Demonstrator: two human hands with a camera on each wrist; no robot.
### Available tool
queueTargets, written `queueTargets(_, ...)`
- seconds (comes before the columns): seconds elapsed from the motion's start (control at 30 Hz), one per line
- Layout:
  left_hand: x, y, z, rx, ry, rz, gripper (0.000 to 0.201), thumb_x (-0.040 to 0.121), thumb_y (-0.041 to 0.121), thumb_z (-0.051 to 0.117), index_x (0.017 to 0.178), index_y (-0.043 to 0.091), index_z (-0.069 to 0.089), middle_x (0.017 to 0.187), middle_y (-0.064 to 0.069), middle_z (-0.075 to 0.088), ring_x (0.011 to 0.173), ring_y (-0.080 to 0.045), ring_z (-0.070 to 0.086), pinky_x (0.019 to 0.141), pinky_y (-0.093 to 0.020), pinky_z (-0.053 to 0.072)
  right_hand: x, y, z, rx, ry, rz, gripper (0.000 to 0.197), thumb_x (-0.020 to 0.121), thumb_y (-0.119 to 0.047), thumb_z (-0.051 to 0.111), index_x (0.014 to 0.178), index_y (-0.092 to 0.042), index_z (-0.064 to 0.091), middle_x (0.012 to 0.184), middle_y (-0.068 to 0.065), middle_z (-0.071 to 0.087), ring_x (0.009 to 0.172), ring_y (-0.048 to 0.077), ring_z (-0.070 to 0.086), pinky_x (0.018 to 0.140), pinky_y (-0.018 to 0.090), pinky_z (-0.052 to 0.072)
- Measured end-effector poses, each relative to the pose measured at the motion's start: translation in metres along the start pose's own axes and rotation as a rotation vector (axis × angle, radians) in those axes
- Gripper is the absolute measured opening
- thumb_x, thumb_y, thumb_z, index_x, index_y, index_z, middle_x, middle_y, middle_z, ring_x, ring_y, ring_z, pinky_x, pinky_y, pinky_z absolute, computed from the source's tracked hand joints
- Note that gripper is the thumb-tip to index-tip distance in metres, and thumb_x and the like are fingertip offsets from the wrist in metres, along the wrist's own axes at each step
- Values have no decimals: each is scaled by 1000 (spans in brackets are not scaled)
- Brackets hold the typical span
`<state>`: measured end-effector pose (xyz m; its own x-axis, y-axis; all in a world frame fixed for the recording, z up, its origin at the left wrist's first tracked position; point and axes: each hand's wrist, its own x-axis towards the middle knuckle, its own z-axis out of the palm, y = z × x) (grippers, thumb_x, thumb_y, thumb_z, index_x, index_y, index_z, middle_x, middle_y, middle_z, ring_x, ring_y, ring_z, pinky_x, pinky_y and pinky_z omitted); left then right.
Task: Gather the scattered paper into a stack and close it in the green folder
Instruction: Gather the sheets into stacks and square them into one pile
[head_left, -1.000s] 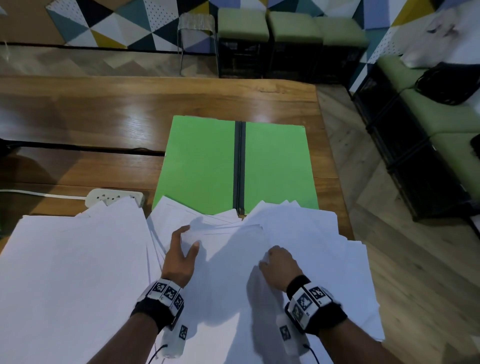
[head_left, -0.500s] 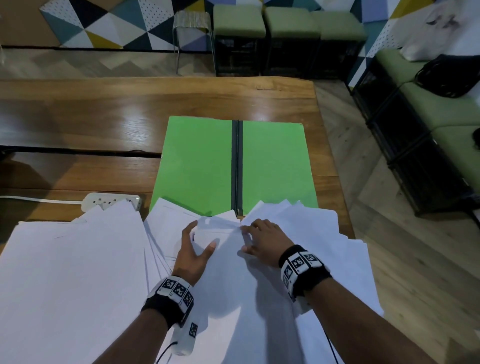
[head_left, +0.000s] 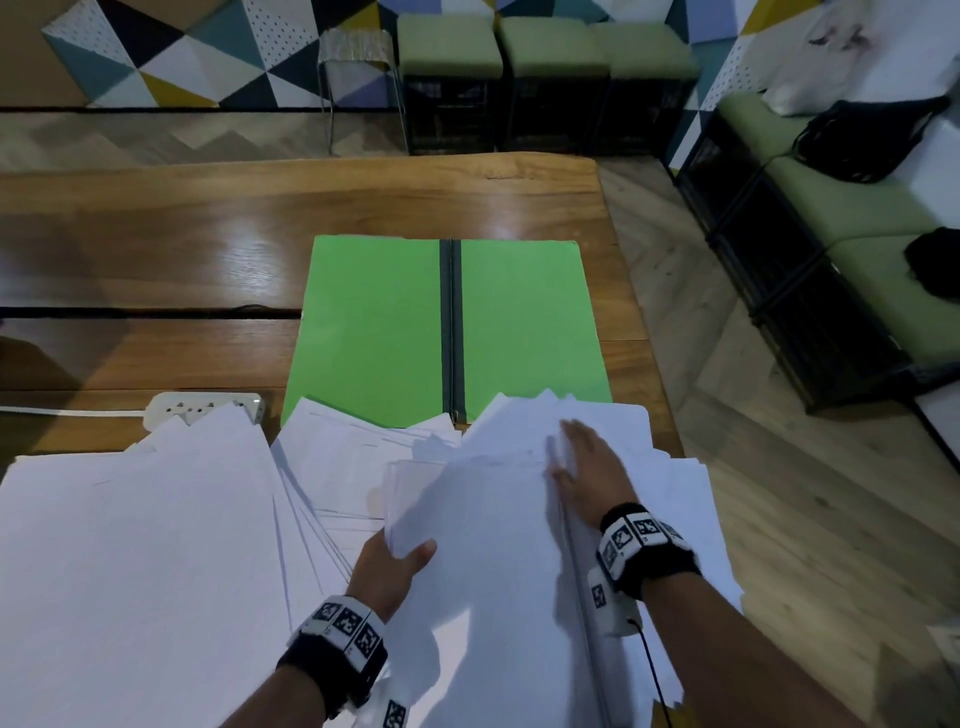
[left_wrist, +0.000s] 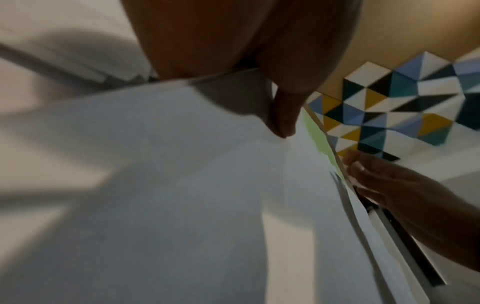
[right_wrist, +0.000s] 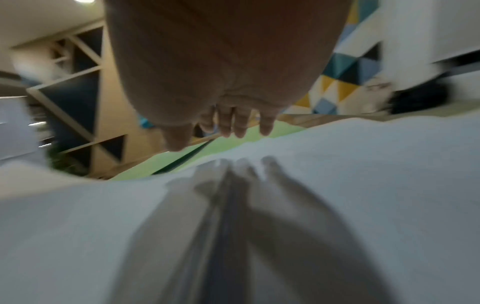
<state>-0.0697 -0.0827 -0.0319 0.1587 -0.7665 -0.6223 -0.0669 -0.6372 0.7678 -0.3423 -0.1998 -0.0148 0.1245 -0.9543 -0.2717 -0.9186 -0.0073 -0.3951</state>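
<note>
Head view | left grip (head_left: 390, 564) pinches paper stack (head_left: 483, 530) | right grip (head_left: 584, 457) flat, fingers straight | sheets overlap green folder (head_left: 374, 322)

Lying open and flat ahead, the green folder (head_left: 374, 322), both leaves bare and reachable from above except the near edge, buried under scattered paper (head_left: 130, 545). Sitting just left of that edge, a white power strip (head_left: 202, 408), half covered by sheets and crowding the left approach. Leaving open wooden table (head_left: 156, 249) beyond and left, with the table's right edge close beside the folder.
</note>
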Motion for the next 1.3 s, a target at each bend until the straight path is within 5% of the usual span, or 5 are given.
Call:
queueTargets(0.13, -4, -1, -7, -24, 111, -27, 25, 83, 16, 71, 106, 10, 64, 93, -10, 72, 84, -29, 69, 75, -42, 57, -15, 35, -10, -80, -11, 428, 67, 85, -41, 57, 139, -11, 31, 140, 14, 35, 130, 31, 33, 99, 43, 39)
queueTargets(0.57, -7, -6, -36, 65, 298, -35, 24, 82, 20, 70, 102, 11, 63, 89, -10, 70, 81, -28, 66, 76, -35, 51, -22, 41, -24, -24, -182, 263, 43, 87, -32, 58, 125, -22, 42, 119, 10, 61, 107, 32, 57, 89, 41, 48)
queueTargets(0.87, -6, -8, -36, 84, 294, -10, 25, 84, 22, 70, 105, 11, 61, 92, -14, 69, 82, -30, 65, 78, -36, 49, -47, 86, -38, 279, 0, 678, 41, 73, -18, 64, 112, -6, 58, 112, 17, 65, 98, 34, 61, 83, 35, 50)
queueTargets(1.1, -5, -8, -36, 101, 294, -17, 24, 84, 24, 70, 102, 11, 61, 89, -13, 68, 78, -30, 64, 75, -35, 49, -52, 60, -17, 124, -86, 857, 81, 75, -40, 70, 132, 3, 33, 134, 21, 36, 123, 36, 40, 98, 37, 39)
queueTargets(1.3, -6, -6, -37, 89, 274, -6, 24, 84, 23, 70, 102, 9, 61, 86, -12, 68, 77, -29, 64, 74, -35, 49, -49, 46, -4, 230, 19, 890, 70, 77, -36, 68, 126, 1, 34, 130, 20, 45, 118, 40, 48, 96, 46, 44)
